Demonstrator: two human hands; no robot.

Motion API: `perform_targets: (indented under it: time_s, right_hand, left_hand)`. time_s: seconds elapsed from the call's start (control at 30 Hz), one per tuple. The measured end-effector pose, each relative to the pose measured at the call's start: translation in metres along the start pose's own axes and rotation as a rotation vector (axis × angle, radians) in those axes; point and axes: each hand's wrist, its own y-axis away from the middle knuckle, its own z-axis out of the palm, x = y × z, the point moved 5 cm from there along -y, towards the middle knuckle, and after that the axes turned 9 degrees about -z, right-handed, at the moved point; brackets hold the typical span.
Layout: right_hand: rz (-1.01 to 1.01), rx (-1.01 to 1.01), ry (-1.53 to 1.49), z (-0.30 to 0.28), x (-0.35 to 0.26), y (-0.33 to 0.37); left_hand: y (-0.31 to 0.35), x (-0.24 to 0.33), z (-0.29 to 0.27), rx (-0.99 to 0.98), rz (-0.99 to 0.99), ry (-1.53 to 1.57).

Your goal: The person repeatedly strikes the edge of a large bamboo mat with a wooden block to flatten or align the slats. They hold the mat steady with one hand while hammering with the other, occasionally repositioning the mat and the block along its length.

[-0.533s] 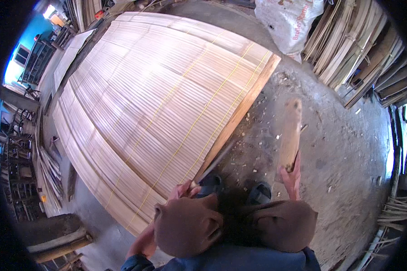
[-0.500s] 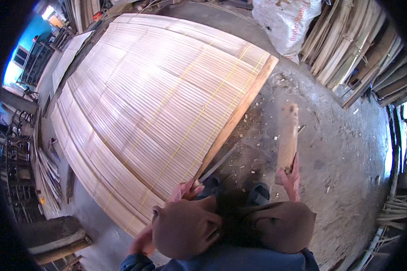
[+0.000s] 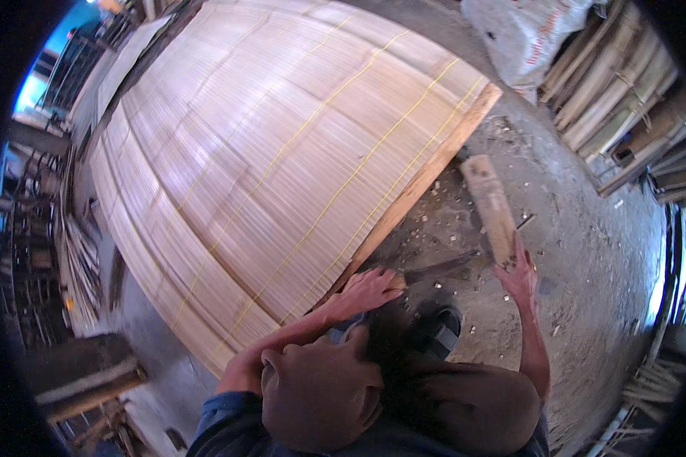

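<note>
A wide mat of pale slats [image 3: 251, 129], bound with lines of yellow string, fills the left and middle of the view. Along its right edge runs a wooden board [image 3: 423, 179]. My left hand [image 3: 367, 291] is by the mat's near right corner, closed round the handle of a long-bladed knife [image 3: 440, 266]. The blade points right, low over the floor, and is smeared by motion. In my right hand [image 3: 520, 276] is the lower end of a flat wooden block [image 3: 489, 207], raised beside the board and apart from it.
Small wood chips [image 3: 453, 244] litter the floor between the mat and my right hand. Bundled slats [image 3: 617, 99] lean at the far right, next to a white sack [image 3: 522, 38]. A wooden bench [image 3: 91, 385] stands at the lower left. My sandalled foot [image 3: 443, 329] is below the blade.
My left hand has moved forward and right along the mat's edge with the knife, whose blade now points more to the right. The block in my right hand has tilted to the left.
</note>
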Motion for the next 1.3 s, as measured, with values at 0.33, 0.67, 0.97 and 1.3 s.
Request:
perform_targets:
  time_s: [0.33, 0.67, 0.97, 1.3]
  right_hand:
    - [-0.171, 0.311, 0.131, -0.011, -0.008, 0.046]
    - [0.009, -0.459, -1.264, 0.143, -0.246, -0.012]
    - [0.615, -0.521, -1.609, 0.182, -0.271, -0.013]
    - [0.672, -0.514, -1.684, 0.186, -0.281, -0.025]
  left_hand:
    - [0.081, -0.063, 0.001, 0.667, 0.029, 0.249]
    - [0.267, -0.199, 0.026, 1.166, -0.895, 0.068]
    - [0.299, -0.187, 0.096, 0.767, -0.908, -0.047]
    - [0.277, -0.215, 0.080, 0.781, -0.826, -0.251]
